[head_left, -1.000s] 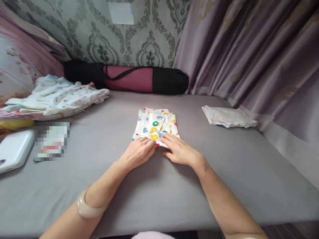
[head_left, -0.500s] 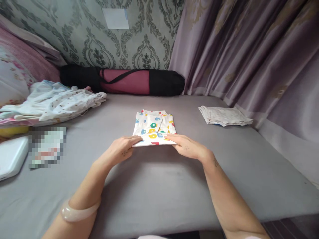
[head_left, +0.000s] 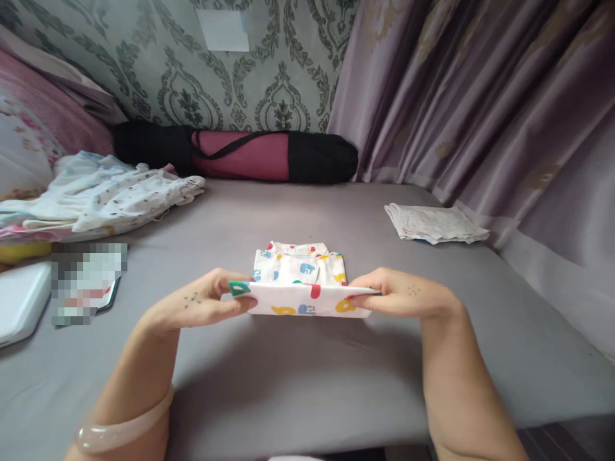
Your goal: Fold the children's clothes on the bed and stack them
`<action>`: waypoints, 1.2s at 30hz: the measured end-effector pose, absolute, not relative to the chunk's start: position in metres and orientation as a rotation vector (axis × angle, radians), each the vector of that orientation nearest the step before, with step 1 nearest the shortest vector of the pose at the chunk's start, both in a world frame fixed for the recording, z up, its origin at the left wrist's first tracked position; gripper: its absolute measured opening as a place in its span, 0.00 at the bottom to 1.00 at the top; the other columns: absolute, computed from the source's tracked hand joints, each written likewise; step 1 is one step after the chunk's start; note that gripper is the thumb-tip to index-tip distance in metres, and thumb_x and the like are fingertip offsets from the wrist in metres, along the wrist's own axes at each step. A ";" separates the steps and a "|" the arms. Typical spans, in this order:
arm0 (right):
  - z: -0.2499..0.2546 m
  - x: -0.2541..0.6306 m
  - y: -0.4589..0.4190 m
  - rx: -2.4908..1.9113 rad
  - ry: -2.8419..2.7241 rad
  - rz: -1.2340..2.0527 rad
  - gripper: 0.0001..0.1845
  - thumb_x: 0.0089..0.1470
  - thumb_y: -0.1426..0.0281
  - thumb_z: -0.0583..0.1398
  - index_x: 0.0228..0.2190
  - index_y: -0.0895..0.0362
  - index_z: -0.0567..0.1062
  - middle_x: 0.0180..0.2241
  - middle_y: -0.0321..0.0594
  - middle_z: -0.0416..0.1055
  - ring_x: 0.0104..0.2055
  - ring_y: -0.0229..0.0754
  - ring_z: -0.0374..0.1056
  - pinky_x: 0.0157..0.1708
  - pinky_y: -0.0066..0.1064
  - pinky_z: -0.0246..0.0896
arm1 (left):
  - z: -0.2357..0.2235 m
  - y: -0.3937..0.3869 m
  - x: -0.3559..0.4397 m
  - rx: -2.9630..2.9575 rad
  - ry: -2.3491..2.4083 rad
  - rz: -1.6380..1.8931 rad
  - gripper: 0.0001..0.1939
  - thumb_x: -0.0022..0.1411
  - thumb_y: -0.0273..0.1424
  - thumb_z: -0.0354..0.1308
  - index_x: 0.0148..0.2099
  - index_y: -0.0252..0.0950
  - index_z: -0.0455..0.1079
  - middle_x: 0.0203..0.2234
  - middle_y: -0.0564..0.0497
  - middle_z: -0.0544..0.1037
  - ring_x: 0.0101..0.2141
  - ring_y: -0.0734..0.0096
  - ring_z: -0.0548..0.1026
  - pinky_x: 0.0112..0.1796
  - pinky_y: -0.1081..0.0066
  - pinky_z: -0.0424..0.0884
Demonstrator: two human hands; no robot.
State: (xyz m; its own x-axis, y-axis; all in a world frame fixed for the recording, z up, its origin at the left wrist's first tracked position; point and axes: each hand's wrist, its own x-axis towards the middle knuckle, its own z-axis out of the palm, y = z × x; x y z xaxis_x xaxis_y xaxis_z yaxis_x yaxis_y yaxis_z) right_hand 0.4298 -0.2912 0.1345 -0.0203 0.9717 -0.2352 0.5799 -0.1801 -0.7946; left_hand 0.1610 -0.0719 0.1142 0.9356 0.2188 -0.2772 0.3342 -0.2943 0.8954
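A small white garment (head_left: 298,302) with red, yellow, blue and green prints lies partly folded in front of me, its collar end on the far side. Its near edge is lifted off the grey sheet, showing the printed underside. My left hand (head_left: 206,301) pinches the left corner of that edge between thumb and fingers. At the opposite corner, my right hand (head_left: 398,293) grips the cloth in the same way. A pale bangle (head_left: 125,429) circles my left forearm.
Folded cloths (head_left: 436,224) lie at the right, near the purple curtain (head_left: 408,102). Loose baby clothes (head_left: 115,195) are heaped at the left, above a blurred-out phone-like object (head_left: 91,282) and a white box (head_left: 22,301). A black and maroon roll bag (head_left: 240,157) lies along the wall.
The garment has come closer to me, and its near edge is now raised. Both hands have moved nearer and farther apart, their thumbs now showing below the edge.
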 end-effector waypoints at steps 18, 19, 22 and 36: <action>0.054 0.454 -0.237 -1.641 -0.691 1.072 0.39 0.47 0.74 0.63 0.60 0.54 0.59 0.36 0.37 0.78 0.28 0.36 0.72 0.29 0.27 0.66 | 0.045 -0.057 0.211 1.419 0.847 0.389 0.30 0.45 0.40 0.68 0.50 0.33 0.70 0.41 0.44 0.80 0.39 0.60 0.78 0.33 0.70 0.73; 0.052 0.455 -0.238 -1.634 -0.736 1.059 0.37 0.46 0.74 0.62 0.58 0.53 0.61 0.36 0.36 0.78 0.28 0.35 0.71 0.30 0.27 0.66 | 0.045 -0.057 0.211 1.419 0.819 0.400 0.31 0.45 0.40 0.67 0.51 0.34 0.69 0.42 0.45 0.80 0.39 0.60 0.78 0.34 0.70 0.73; 0.041 0.459 -0.236 -1.643 -0.867 0.920 0.21 0.47 0.71 0.61 0.46 0.54 0.72 0.35 0.36 0.76 0.32 0.37 0.71 0.33 0.27 0.65 | 0.039 -0.057 0.213 1.423 0.766 0.452 0.31 0.47 0.41 0.66 0.53 0.36 0.68 0.42 0.46 0.80 0.40 0.61 0.78 0.35 0.69 0.73; 0.028 0.453 -0.232 -2.291 -1.295 0.304 0.19 0.56 0.74 0.52 0.45 0.53 0.77 0.40 0.40 0.75 0.37 0.39 0.69 0.39 0.28 0.60 | 0.012 -0.047 0.208 2.157 1.050 0.503 0.24 0.61 0.39 0.51 0.58 0.37 0.61 0.36 0.49 0.76 0.32 0.66 0.75 0.37 0.64 0.72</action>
